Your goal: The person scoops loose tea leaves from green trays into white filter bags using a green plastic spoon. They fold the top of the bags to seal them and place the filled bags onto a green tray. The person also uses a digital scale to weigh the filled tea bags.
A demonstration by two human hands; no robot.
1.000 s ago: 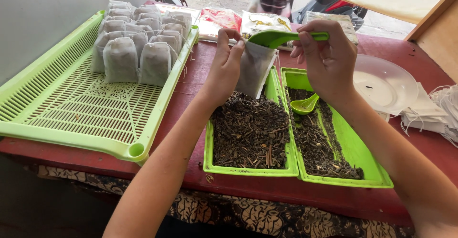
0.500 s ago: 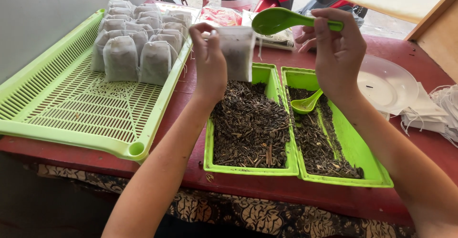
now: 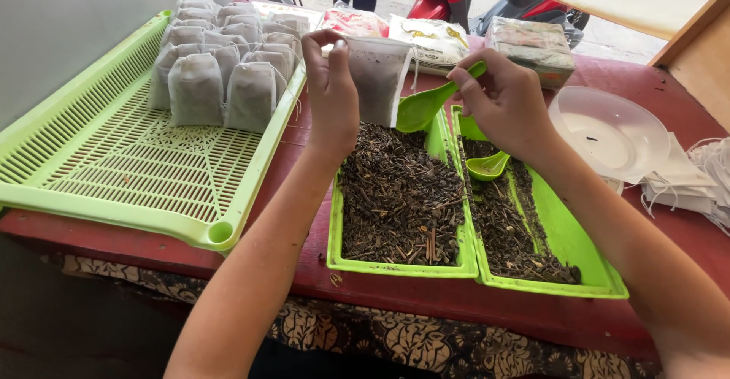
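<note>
Both forearms bare, extended forward from lower frame and converging. Left hand [image 3: 332, 90] raised, back toward camera, fingers curled, thumb and fingertips pinched together at top. Right hand [image 3: 506, 104] at similar height, just beside the left, wrist bent, fingers folded inward in a closed grip, knuckles up

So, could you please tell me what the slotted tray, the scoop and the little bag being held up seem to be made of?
Slotted tray: probably moulded plastic, glossy lime green with even slots.
Scoop in the right hand: likely the same smooth green plastic.
Bag in the left hand: thin, matte, slightly see-through, perhaps filter paper or non-woven fabric; dark contents show through.
</note>
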